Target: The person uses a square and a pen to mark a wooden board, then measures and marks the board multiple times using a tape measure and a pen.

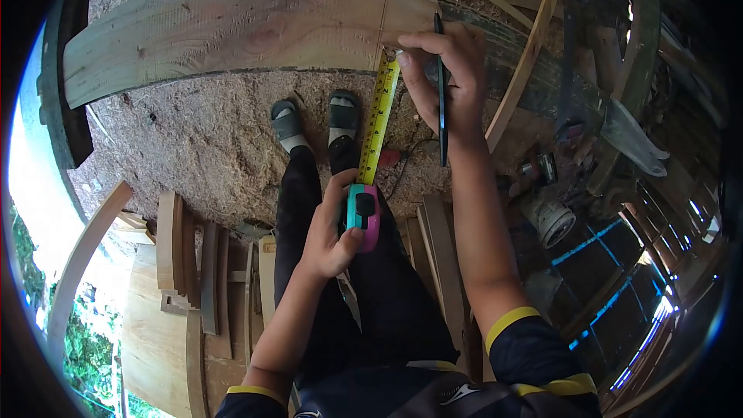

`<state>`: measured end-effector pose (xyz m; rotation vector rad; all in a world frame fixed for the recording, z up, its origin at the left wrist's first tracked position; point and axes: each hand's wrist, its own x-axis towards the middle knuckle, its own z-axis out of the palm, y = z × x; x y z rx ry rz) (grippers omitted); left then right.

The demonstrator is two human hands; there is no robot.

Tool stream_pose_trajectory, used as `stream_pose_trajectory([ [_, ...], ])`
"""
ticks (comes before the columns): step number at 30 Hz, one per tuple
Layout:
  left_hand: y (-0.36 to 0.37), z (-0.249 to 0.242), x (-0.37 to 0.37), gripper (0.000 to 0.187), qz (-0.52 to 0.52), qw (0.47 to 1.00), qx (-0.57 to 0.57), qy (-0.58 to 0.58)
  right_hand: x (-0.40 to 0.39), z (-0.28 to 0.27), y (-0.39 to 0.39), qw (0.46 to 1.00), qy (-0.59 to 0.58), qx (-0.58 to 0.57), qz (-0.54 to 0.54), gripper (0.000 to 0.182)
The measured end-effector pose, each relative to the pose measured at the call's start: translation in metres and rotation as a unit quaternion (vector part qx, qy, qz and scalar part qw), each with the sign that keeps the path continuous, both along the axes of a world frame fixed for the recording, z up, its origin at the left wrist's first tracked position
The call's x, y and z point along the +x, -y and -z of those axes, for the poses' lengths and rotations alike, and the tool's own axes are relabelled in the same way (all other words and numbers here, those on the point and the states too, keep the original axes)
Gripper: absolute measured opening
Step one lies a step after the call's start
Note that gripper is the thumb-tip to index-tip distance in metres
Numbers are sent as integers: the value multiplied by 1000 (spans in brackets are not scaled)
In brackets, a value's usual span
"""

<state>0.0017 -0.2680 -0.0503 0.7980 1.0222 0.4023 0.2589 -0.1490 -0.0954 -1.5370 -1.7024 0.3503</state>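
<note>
My left hand is wrapped round a pink and teal tape measure above my legs. Its yellow blade is drawn out toward the near edge of a wide wooden board. Beside the blade's end tab, my right hand has its thumb and forefinger close together. A dark pen is held between the fingers of that hand, pointing up and down in the view. A thin line crosses the board near its right end.
Sawdust covers the ground round my sandalled feet. Curved wood pieces stand at the lower left. A long narrow strip leans at the right, near a clear plastic bag and a round container.
</note>
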Motion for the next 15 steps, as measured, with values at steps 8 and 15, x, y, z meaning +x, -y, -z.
stream_pose_trajectory([
  [8,-1,3,0,112,0,1000,3,-4,0,0,0,1000,-6,9,-2,16],
  [15,2,8,0,113,3,1000,4,-7,0,2,1,1000,-5,7,2,15],
])
